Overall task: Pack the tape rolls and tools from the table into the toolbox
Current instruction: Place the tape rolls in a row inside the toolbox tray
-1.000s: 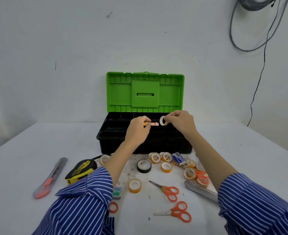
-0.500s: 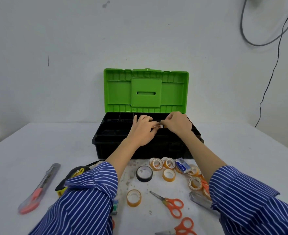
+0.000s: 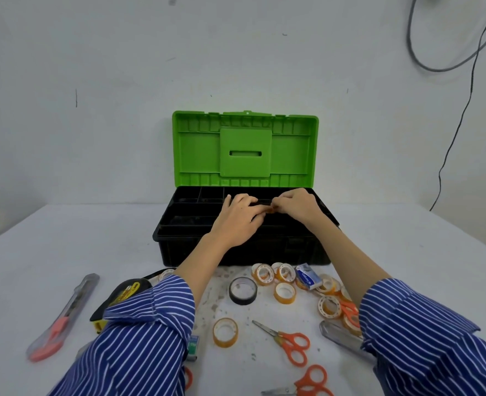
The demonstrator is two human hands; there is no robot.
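A white table (image 3: 64, 241) stands against a plain pale wall (image 3: 121, 67), with grey cables (image 3: 447, 67) hanging down the wall above the table's far right corner. The toolbox (image 3: 196, 250) sits at the middle of the table toward the far edge, its long axis running left to right and its green lid (image 3: 244, 150) standing upright at the back, inner face toward the near edge.

Over the open black tray, the left hand (image 3: 236, 221) and the right hand (image 3: 296, 205) meet, both pinching a small tape roll (image 3: 270, 210) between their fingertips; most of it is hidden, so which way it points cannot be told.

Near the front edge lie more tape rolls (image 3: 264, 274), a black tape roll (image 3: 243, 290), orange scissors (image 3: 289, 342), a small blue box (image 3: 308, 276) and, toward the left edge, a utility knife (image 3: 64, 315) lying near-to-far, slightly slanted. A yellow and black tape measure (image 3: 123, 292) shows beside the striped left sleeve (image 3: 139, 338).
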